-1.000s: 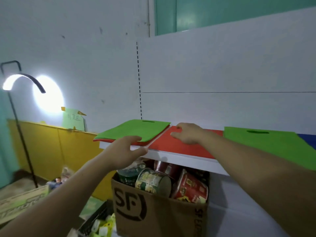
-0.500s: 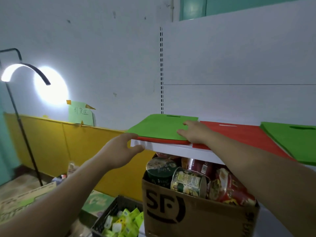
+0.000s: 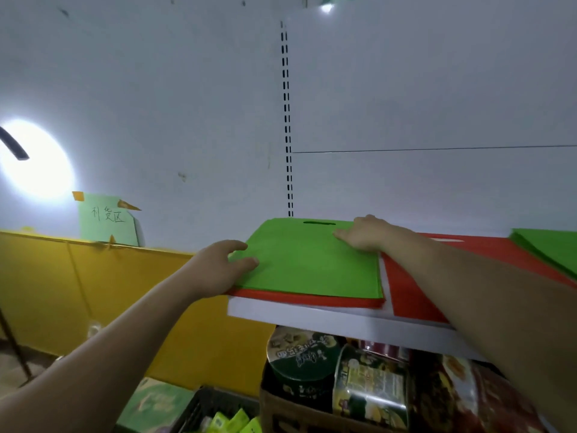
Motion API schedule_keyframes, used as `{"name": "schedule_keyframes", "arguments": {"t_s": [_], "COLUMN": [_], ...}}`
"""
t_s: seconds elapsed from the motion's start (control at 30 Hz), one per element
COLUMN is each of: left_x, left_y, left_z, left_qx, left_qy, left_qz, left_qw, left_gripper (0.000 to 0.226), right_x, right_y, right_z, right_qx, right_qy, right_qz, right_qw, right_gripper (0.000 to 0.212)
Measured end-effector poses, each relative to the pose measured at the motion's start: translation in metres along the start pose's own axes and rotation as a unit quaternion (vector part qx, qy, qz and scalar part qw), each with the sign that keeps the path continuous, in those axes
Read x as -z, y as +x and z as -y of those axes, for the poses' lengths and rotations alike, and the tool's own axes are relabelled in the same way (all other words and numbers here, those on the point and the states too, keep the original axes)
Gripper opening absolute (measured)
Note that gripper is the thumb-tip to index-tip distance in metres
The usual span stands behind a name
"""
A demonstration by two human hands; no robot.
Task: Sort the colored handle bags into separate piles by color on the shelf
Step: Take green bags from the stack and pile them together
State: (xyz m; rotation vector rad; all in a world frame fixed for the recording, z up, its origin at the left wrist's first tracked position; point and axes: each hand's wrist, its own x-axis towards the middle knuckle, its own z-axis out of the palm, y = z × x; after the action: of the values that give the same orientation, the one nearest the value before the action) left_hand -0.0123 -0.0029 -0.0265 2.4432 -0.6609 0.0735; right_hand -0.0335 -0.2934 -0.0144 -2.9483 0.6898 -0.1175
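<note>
Under both hands, a green bag (image 3: pixel 312 260), flat, atop a red bag (image 3: pixel 312 300) on the shelf (image 3: pixel 312 318). Left hand (image 3: pixel 215 270) at the bag's left edge, thumb (image 3: pixel 249 262) and forefinger apart over the green; other fingers hidden, so no telling whether clamped on the bag or merely resting. Right hand (image 3: pixel 363 235) palm-down on the far right corner, fingers straight and together, flat against the green, clamped on nothing. Just past the right fingertips, the handle slot (image 3: pixel 319 222). Beneath the right forearm, a second red bag (image 3: pixel 412 292), beside the stack, with a thin strip of white shelf between. Further right of that hand, at the frame edge, another green bag (image 3: pixel 552 248), its edge over the red one. Below the hands, under the shelf, a box (image 3: pixel 296 414) of tubs (image 3: pixel 299 354) and cans. Left of the left hand, a yellow panel (image 3: pixel 125 292) and a green note (image 3: pixel 106 220).
</note>
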Motion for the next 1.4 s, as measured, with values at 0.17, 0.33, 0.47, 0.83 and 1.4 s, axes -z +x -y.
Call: {"name": "schedule_keyframes", "arguments": {"t_s": [0.17, 0.33, 0.47, 0.83, 1.4], "left_x": [-0.01, -0.014, -0.016, -0.02, 0.001], "left_y": [0.019, 0.022, 0.025, 0.025, 0.015], "left_z": [0.015, 0.02, 0.027, 0.039, 0.051], "left_qx": [-0.001, -0.034, -0.058, -0.07, -0.104], "left_qy": [-0.019, -0.019, 0.011, -0.148, -0.376], "left_qz": [0.089, 0.075, 0.069, -0.015, -0.125], "left_qw": [0.996, 0.996, 0.996, 0.986, 0.912], "left_gripper": [0.075, 0.071, 0.071, 0.072, 0.053], "right_x": [-0.007, -0.002, 0.001, -0.012, 0.033], "right_y": [0.003, 0.0, -0.015, -0.036, -0.073], "right_z": [0.006, 0.014, 0.02, 0.016, 0.041], "right_qx": [-0.006, -0.021, -0.019, 0.041, 0.072], "right_qy": [-0.052, -0.074, -0.043, 0.24, 0.393], "right_qz": [0.009, -0.061, -0.154, -0.338, -0.429], "right_qw": [0.999, 0.995, 0.987, 0.909, 0.81], "right_gripper": [0.066, 0.053, 0.038, 0.066, 0.075]}}
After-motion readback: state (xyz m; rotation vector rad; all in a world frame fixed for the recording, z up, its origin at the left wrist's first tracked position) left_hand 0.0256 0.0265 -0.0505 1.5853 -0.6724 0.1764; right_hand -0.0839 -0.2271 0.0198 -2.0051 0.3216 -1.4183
